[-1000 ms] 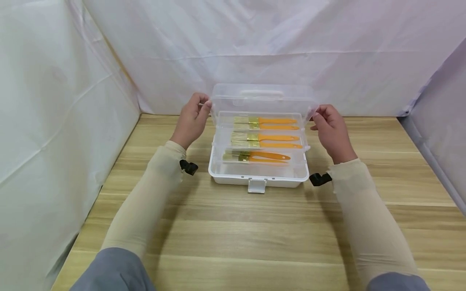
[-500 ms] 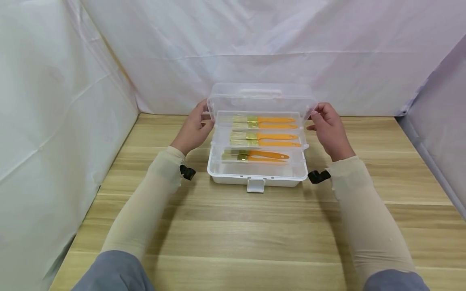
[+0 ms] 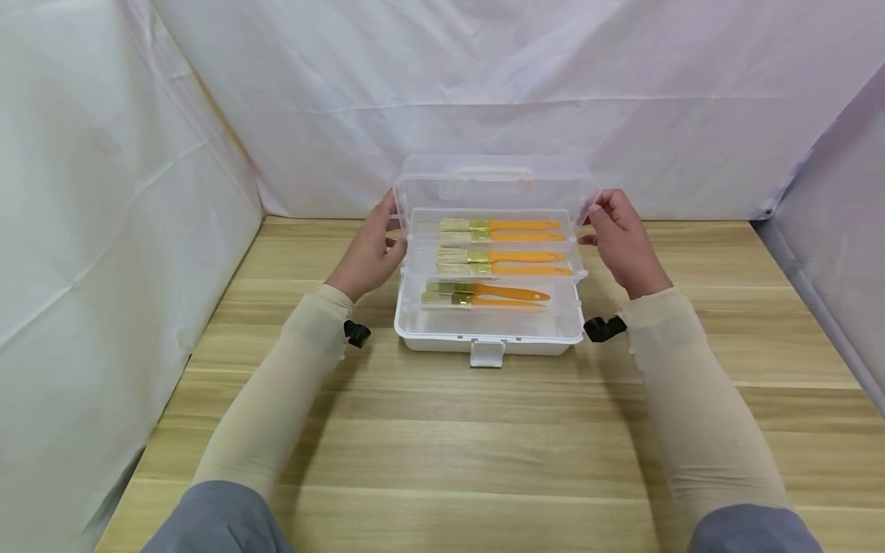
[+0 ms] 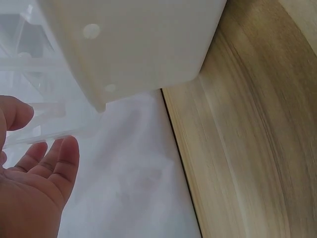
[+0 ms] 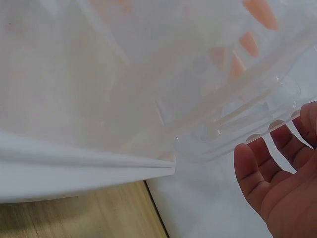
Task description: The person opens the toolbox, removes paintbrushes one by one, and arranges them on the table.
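Note:
A white box stands on the table with its clear lid raised at the back. Inside, several brushes with orange handles lie in rows on clear trays. My left hand grips the lid's left edge; the left wrist view shows the thumb and fingers on either side of the clear edge. At the lid's right edge, my right hand pinches the plastic, and its fingers meet the rim in the right wrist view. A white latch hangs down at the box's front.
The wooden table extends in front of the box and to both sides. White cloth hangs behind and at the left; a greyish sheet stands at the right.
My left hand has slid lower along the lid's left edge, its fingers now partly behind it. The lid has tilted slightly further back, and my right hand has shifted a little up with it.

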The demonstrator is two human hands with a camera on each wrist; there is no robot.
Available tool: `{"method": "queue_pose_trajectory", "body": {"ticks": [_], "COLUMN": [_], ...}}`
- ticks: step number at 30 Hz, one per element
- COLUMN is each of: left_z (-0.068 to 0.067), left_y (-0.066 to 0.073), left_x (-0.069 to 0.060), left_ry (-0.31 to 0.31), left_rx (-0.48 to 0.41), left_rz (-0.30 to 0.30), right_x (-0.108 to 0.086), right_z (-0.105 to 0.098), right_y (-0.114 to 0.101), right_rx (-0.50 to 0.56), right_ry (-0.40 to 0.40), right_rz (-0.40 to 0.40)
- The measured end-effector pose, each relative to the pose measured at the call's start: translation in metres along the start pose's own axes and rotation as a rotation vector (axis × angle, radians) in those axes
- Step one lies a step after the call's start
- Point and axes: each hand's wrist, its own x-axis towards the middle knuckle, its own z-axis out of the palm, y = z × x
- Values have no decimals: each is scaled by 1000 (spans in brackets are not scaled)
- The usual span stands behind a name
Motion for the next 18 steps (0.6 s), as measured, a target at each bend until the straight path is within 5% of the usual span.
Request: {"method": "queue_pose_trajectory", "body": {"ticks": [18], "left_z": [6], "left_y": [2], "left_x": [1], "left_ry": [-39], "left_rx": [63], "left_rz": [-87], "right_x": [18], "right_z": [-7], "right_y": [-6], "right_rx": [-78], "right_ry": [-39], "right_rz": [161]}}
